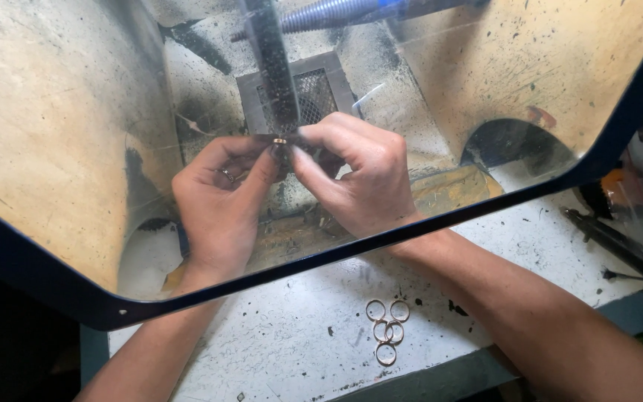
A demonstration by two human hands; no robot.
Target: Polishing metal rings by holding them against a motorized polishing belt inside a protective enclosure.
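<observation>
- Both hands reach in under a see-through shield (76, 149) with a dark blue rim.
- The left hand (221, 201) and the right hand (362, 182) meet in the middle, behind the shield.
- Together they pinch a small gold ring (280, 141) between thumbs and fingertips, so both grips are closed tight on it.
- The ring is pressed against the bottom of a dark spinning wheel (273, 67), which looks blurry.
- The wheel sits on a ribbed metal rod (329, 13) that comes in from the top edge of the box.
- Behind the wheel there is a square metal grate (320, 93) in the back wall.
- The walls of the box are dirty, with black dust and specks.
- The left hand also has another ring (227, 175) on one curled finger.
- On the white table (299, 350), near its front edge, lies a small pile of thin rings (387, 330), touching each other.
- Dark tools (619, 242) lie at the right edge of the table.
</observation>
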